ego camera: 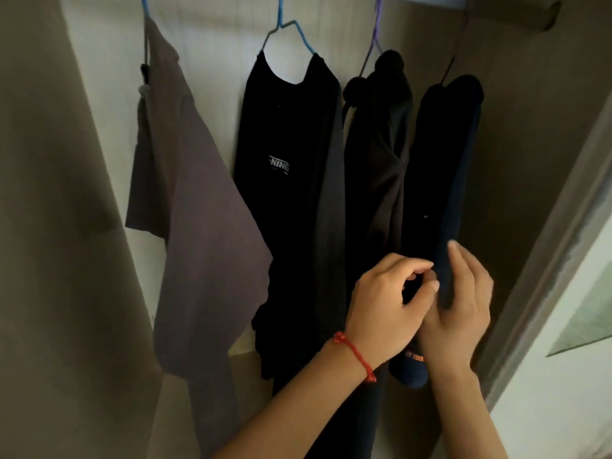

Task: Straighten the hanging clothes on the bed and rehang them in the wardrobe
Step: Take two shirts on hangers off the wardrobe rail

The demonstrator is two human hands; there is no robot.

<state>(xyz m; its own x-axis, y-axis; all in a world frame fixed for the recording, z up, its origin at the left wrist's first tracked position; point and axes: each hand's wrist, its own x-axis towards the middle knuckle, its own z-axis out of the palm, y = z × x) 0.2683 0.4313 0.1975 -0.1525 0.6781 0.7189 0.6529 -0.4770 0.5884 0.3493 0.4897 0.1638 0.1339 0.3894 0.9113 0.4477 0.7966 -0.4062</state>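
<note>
wardrobe interior [516,134], four garments hanging in a row. far left: grey-brown t-shirt [198,226] on a blue hanger [144,14], hanging skewed, one sleeve sticking out left. next: black t-shirt [281,160] with white "ning" lettering, on a second blue hanger [281,24], neckline sits level. third: black-brown garment [377,154] bunched at the top on a purple hanger [376,31]. far right: dark navy garment [447,167], folded narrow and long, on a dark hanger [453,61] whose hook is lost in shadow near the top rail; orange lettering near its bottom hem, too small to read.

both hands on the navy garment, low on it. left hand [387,303], red string bracelet [356,354] on the wrist, grip narrow: thumb and fingertips [427,271] pinching the garment's left edge. right hand [460,313] sits just beside it, fingers fairly straight and laid along the right edge and front of the fabric, grip relaxed, pressing rather than clutching. the two hands touch or nearly touch at the knuckles, cannot tell which.

beige curtain or panel [49,226] fills the left side. door frame [556,243] runs diagonally at right, with a pale wall beyond it.
</note>
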